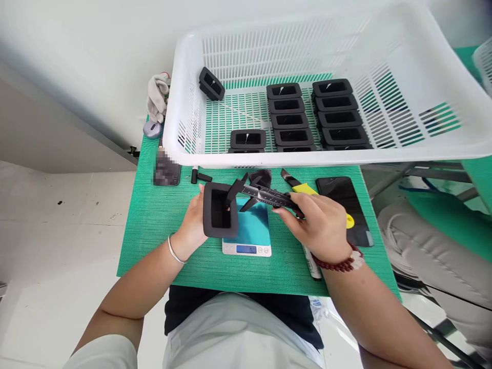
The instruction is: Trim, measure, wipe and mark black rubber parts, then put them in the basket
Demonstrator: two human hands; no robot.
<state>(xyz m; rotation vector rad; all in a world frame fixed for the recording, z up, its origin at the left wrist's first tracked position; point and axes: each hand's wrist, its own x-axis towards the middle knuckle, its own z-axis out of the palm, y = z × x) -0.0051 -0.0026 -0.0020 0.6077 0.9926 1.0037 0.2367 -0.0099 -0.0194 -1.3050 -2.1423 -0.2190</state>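
Observation:
My left hand [193, 224] is closed around a black rectangular hollow part [208, 211] with a wide rim, its opening turned toward me. In my right hand [321, 221] is a dark vernier caliper [269, 195], gripped by the far end of its beam. One jaw of the caliper overlaps the part's right rim and reaches to its opening; whether it touches the wall, I cannot tell. Below them lies a small digital scale [257, 225] with a blue-green plate and a lit display. The fingers of my left hand are mostly hidden behind the part.
A white plastic basket [269, 160] with rows of similar black parts [290, 120] spans the table's back. Around my right hand lie a yellow cutter knife [305, 188], a dark phone [344, 197] and a white marker [310, 261]. Grey gloves [157, 97] lie left. Another person's leg [434, 256] is at right.

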